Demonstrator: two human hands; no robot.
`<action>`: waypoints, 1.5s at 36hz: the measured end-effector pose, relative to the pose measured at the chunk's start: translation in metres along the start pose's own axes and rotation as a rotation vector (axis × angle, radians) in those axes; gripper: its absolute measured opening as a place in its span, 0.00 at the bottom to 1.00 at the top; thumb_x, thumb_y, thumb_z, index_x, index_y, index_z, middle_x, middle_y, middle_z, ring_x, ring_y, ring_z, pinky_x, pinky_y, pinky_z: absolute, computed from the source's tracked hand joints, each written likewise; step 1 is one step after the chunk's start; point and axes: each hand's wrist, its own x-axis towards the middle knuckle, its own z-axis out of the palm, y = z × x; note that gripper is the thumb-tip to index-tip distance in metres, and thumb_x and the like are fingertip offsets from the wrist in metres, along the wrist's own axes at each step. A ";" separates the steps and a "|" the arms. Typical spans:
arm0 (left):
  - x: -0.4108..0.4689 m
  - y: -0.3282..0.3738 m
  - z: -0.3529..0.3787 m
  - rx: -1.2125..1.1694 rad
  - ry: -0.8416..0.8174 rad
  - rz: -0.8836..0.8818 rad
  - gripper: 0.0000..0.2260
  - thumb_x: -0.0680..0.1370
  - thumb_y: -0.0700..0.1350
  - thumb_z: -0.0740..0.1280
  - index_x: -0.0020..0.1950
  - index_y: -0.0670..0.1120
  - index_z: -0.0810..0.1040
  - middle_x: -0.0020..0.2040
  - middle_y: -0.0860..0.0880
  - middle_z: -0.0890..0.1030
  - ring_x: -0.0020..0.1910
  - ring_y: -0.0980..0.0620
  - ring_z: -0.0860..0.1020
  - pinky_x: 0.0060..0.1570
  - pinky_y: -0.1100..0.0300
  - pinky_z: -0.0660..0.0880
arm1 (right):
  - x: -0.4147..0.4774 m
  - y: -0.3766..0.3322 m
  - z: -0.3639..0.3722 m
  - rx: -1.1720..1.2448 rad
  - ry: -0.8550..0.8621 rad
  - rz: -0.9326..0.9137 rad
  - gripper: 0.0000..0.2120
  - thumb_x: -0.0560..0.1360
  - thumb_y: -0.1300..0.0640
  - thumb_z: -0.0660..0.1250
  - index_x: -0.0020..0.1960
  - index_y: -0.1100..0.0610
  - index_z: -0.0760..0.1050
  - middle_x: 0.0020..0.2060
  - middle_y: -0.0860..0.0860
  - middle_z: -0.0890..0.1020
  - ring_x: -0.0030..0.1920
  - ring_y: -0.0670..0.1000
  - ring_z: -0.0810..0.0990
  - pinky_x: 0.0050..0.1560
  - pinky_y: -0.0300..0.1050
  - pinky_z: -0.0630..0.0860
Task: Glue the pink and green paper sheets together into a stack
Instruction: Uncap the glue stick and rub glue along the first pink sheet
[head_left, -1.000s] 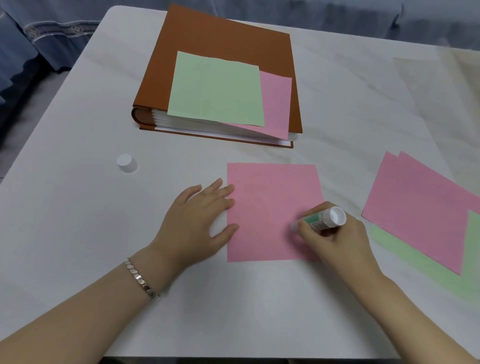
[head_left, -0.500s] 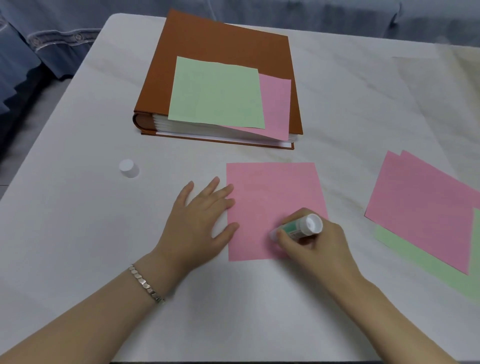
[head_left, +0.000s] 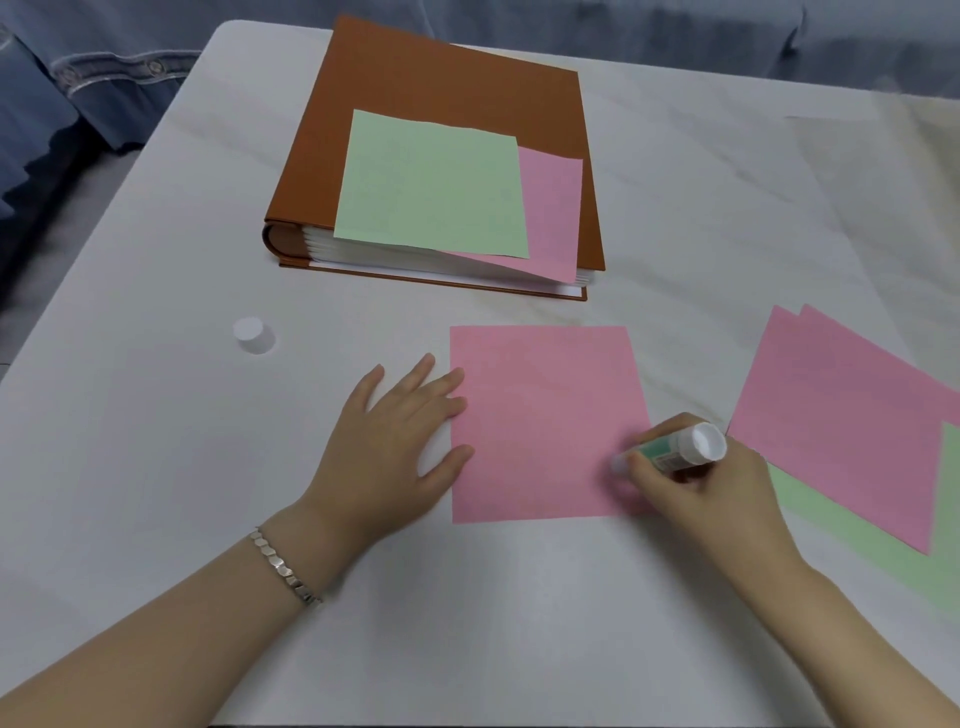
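binder (head_left: 441, 78) upper centre, two overlapped sheets (head_left: 431, 187) on it | cap (head_left: 253, 335) mid-left | single sheet (head_left: 540, 415) centre frame, below binder | glue stick (head_left: 675, 449) on its lower-right part | sheet pile (head_left: 841, 415) right edge

The place is probably a room in a home, used here for paper craft, though little shows beyond the tabletop. A white, marble-patterned table (head_left: 156, 467) carries a thick brown binder (head_left: 441, 78), a pink sheet (head_left: 545, 415) and a glue stick (head_left: 670, 449). Past its far edge is soft blue-grey fabric (head_left: 104, 73) with embroidered trim.
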 end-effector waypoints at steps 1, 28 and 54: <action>0.000 0.000 0.000 0.001 0.003 0.001 0.21 0.75 0.57 0.57 0.57 0.46 0.79 0.66 0.50 0.75 0.69 0.49 0.68 0.68 0.48 0.55 | 0.001 0.000 -0.003 -0.005 0.005 0.011 0.04 0.67 0.60 0.71 0.36 0.55 0.77 0.33 0.52 0.82 0.34 0.53 0.78 0.32 0.38 0.70; 0.002 -0.001 0.000 -0.011 -0.022 -0.047 0.21 0.76 0.56 0.55 0.60 0.45 0.78 0.67 0.50 0.74 0.70 0.50 0.67 0.68 0.51 0.53 | -0.002 -0.002 0.005 0.012 -0.023 -0.022 0.06 0.68 0.60 0.72 0.35 0.54 0.76 0.31 0.51 0.80 0.29 0.45 0.73 0.30 0.35 0.69; 0.000 -0.002 0.000 -0.012 -0.043 -0.056 0.23 0.77 0.58 0.54 0.62 0.47 0.77 0.69 0.53 0.71 0.71 0.53 0.64 0.70 0.53 0.50 | -0.010 -0.011 0.022 0.020 -0.100 -0.080 0.06 0.67 0.62 0.72 0.35 0.56 0.75 0.31 0.53 0.80 0.32 0.53 0.75 0.32 0.44 0.71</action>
